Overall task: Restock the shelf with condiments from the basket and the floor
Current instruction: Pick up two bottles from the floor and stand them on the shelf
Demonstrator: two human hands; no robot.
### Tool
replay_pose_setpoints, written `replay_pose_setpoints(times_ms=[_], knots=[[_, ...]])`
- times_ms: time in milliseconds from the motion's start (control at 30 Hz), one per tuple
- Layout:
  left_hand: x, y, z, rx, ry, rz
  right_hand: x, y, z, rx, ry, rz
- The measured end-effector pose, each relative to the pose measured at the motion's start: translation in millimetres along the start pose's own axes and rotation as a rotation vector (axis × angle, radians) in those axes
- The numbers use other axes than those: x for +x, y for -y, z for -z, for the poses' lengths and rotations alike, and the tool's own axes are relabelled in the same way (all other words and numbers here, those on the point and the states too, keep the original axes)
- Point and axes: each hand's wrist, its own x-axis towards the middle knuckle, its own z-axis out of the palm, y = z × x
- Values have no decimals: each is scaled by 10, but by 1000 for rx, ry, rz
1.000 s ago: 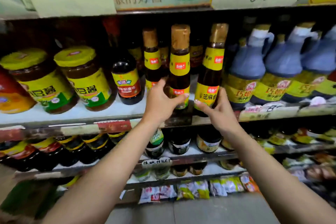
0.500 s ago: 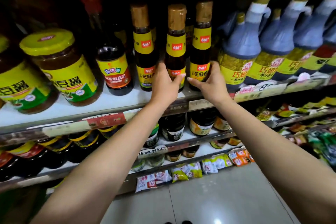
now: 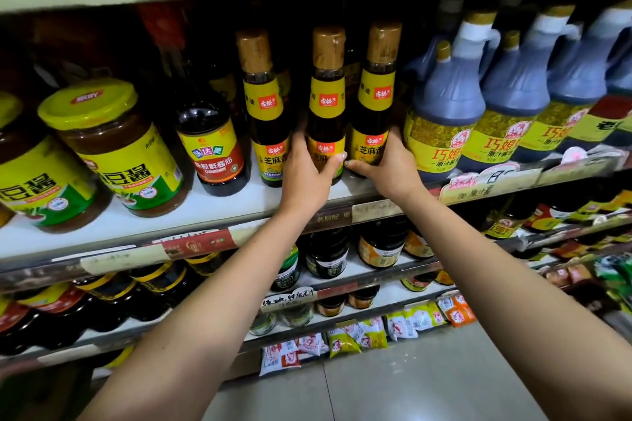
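The left hand [image 3: 304, 178] grips 1 tall dark bottle [image 3: 326, 102], the right hand [image 3: 390, 167] its neighbour [image 3: 374, 96] (gold foil caps, yellow labels); both stand upright on the smooth white shelf [image 3: 222, 208] above glossy tiles [image 3: 427, 379].

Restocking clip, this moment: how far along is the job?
Done: the leftmost bottle stands on the shelf, free of both hands. In hand: the left hand grips the middle bottle and the right hand grips the right bottle; both look set down beside it. Left: releasing them; the basket is out of view, so remaining stock cannot be judged.
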Motion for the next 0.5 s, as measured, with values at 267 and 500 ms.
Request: replay_pose_setpoints(times_ms=[267, 500], knots=[[-24, -13, -53, 171, -33, 116, -18, -9, 40, -100, 38, -19], [-35, -28, -73, 223, -82, 130, 20, 14, 31, -130, 101, -54]])
